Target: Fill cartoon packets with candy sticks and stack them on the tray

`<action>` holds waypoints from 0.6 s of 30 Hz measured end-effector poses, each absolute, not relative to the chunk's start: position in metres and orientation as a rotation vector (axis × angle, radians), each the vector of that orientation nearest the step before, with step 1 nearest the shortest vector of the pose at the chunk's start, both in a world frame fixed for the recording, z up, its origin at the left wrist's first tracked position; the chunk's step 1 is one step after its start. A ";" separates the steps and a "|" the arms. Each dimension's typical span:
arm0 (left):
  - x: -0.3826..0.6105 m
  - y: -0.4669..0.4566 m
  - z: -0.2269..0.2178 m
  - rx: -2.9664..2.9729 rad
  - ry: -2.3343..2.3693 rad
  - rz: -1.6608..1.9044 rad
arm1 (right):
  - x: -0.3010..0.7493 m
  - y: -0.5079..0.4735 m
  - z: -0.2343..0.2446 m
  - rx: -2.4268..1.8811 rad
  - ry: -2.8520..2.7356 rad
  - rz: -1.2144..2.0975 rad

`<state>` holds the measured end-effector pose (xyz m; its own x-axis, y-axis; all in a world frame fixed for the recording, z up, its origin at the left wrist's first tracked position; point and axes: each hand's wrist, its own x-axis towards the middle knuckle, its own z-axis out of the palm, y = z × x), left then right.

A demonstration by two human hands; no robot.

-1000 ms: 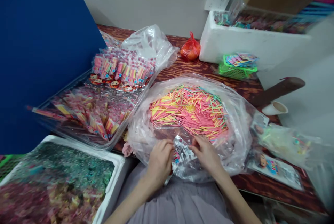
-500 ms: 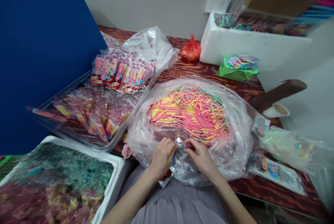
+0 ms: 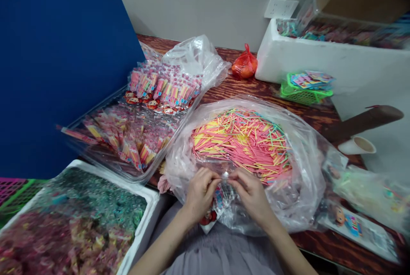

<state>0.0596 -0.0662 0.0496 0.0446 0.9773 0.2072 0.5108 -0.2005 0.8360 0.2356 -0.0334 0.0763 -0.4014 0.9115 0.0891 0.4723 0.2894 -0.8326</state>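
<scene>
My left hand [image 3: 200, 194] and my right hand [image 3: 251, 194] meet over my lap, both pinching the top edge of a small clear printed packet [image 3: 219, 200] with a cartoon figure on it. The packet hangs down between the hands. Just beyond them lies a big clear plastic bag [image 3: 301, 172], open and full of thin pink, yellow and green sticks [image 3: 241, 140].
A clear tray [image 3: 105, 162] of filled packets stands at the left. A white foam box [image 3: 145, 221] of small coloured bits is at the near left. Another foam box [image 3: 307, 59], a green basket [image 3: 304, 91], an orange bag [image 3: 244, 65] and flat empty packets [image 3: 355, 228] lie to the right.
My hands have drawn together at the packet's top edge. The packet has turned from lying flat between them to hanging down. The view has shifted slightly left.
</scene>
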 end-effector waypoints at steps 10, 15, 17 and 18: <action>0.043 -0.073 0.049 1.526 1.492 1.037 | 0.205 -0.026 0.071 -1.297 -1.922 1.048; 0.023 -0.068 0.044 1.407 1.590 1.083 | 0.206 0.024 0.049 -1.278 -2.156 0.987; 0.015 -0.068 0.042 1.378 1.616 1.104 | 0.204 0.044 0.038 -1.344 -2.335 0.622; 0.011 -0.068 0.042 1.369 1.621 1.106 | 0.202 0.051 0.035 -1.356 -2.429 0.472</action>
<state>0.0114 -0.0683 0.0415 -0.1656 0.9862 -0.0032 0.3566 0.0629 0.9321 0.2016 0.0511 0.0349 -0.4990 0.8591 0.1139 0.7538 0.4951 -0.4320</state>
